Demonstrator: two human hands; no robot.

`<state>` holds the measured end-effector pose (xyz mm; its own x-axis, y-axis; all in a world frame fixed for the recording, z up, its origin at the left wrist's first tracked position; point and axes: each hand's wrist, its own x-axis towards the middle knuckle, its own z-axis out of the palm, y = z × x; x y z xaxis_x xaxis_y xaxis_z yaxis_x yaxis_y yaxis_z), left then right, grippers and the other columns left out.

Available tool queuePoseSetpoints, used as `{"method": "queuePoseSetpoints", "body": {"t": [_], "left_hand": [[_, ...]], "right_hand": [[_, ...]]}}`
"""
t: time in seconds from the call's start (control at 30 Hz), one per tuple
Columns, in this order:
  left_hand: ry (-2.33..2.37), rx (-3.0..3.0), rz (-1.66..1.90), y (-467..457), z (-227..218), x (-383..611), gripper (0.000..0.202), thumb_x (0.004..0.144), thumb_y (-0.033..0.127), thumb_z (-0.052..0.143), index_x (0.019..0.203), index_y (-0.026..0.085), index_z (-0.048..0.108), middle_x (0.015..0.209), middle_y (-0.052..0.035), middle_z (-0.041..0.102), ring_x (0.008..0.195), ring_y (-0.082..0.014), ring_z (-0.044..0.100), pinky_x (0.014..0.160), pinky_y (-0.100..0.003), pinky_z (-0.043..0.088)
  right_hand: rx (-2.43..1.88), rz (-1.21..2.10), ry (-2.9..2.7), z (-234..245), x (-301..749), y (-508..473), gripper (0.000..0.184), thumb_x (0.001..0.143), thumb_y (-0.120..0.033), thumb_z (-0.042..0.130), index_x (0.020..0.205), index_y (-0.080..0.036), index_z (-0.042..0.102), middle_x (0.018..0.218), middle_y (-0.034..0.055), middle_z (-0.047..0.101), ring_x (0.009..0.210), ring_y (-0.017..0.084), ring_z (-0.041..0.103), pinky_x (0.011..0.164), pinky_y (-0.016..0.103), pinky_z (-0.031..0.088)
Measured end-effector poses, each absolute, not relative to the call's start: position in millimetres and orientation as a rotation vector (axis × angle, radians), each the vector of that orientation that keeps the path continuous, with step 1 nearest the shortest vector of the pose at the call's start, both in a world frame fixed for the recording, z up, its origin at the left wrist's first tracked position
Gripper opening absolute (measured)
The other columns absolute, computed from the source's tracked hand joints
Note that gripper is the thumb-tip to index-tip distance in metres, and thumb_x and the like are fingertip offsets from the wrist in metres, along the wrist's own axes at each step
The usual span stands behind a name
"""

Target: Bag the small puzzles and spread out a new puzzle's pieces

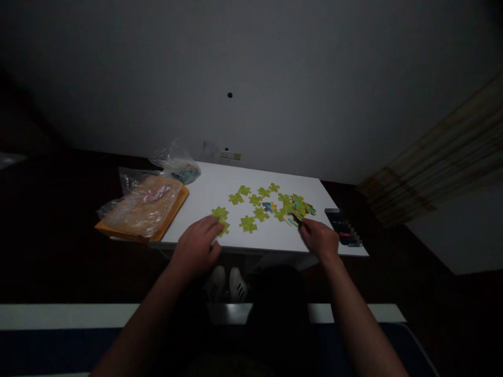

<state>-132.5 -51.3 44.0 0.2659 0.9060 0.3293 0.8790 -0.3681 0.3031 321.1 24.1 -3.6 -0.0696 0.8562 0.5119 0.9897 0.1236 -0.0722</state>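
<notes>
On the white table lie several puzzle pieces, most with a plain yellow-green side up. My left hand (198, 243) rests at the table's front edge, its fingertips on green puzzle pieces (220, 213) and its thumb held apart. Farther right, my right hand (321, 238) is closed in a pinch at the edge of a puzzle piece (291, 219) with a pale printed face. Just beyond that hand is a heap of overlapping puzzle pieces (296, 204), some showing coloured print. Another printed piece (270, 207) lies left of the heap. My right fingertips are partly hidden.
A clear plastic bag (147, 201) lies on an orange-brown envelope (173, 214) at the table's left end. Behind it stands another plastic bag (184, 170) with bluish contents. A dark phone (342, 228) lies near the right edge. A wall (275, 104) rises behind the table.
</notes>
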Motion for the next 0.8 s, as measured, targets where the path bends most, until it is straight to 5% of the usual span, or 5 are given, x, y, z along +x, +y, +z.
{"method": "queuePoseSetpoints", "body": {"t": [0.1,0.2,0.4,0.57,0.8], "left_hand": [[1.741,2.437,0.473,-13.5,24.0,-104.6,0.063,0.106,0.042,0.056,0.166,0.022,0.058,0.182,-0.0135,0.044,0.171,-0.0368,0.038,0.140,-0.059,0.032],[1.742,2.400,0.320,13.3,12.9,-91.6,0.069,0.110,0.053,0.053,0.172,0.023,0.050,0.186,-0.0145,0.032,0.174,-0.0385,0.028,0.141,-0.063,0.024],[1.868,2.311,0.277,28.9,7.2,-79.3,0.073,0.114,0.056,0.041,0.175,0.016,0.043,0.187,-0.0182,0.027,0.176,-0.0400,0.021,0.141,-0.064,0.019],[1.974,2.232,0.359,24.5,3.9,-81.5,0.080,0.110,0.053,0.048,0.178,0.013,0.034,0.187,-0.0216,0.027,0.175,-0.0417,0.024,0.141,-0.063,0.020],[2.012,2.139,0.441,19.4,4.2,-94.1,0.076,0.105,0.023,0.044,0.175,-0.004,0.030,0.185,-0.0274,0.030,0.176,-0.0438,0.017,0.142,-0.058,0.024]], "right_hand": [[-1.809,-0.290,-1.746,-12.7,321.1,20.2,0.041,0.102,-0.049,0.059,0.116,-0.024,0.088,0.109,0.0122,0.088,0.092,0.031,0.082,0.075,0.037,0.055],[-1.813,-0.069,-1.524,-15.9,321.9,20.3,0.045,0.099,-0.058,0.061,0.110,-0.024,0.089,0.103,0.0121,0.089,0.091,0.034,0.083,0.078,0.042,0.060],[-1.727,-0.147,-1.349,-11.0,302.3,15.9,0.051,0.104,-0.055,0.054,0.118,-0.017,0.084,0.111,0.0197,0.087,0.095,0.036,0.083,0.089,0.049,0.065],[-1.315,0.042,-1.893,-19.4,227.0,2.8,0.033,0.109,-0.041,0.056,0.120,-0.027,0.084,0.128,0.0109,0.085,0.116,0.029,0.083,0.107,0.047,0.066],[-1.154,0.127,-2.279,-14.3,112.2,19.1,0.029,0.112,-0.027,0.058,0.127,-0.028,0.082,0.137,0.0106,0.083,0.123,0.028,0.080,0.112,0.046,0.064]]}}
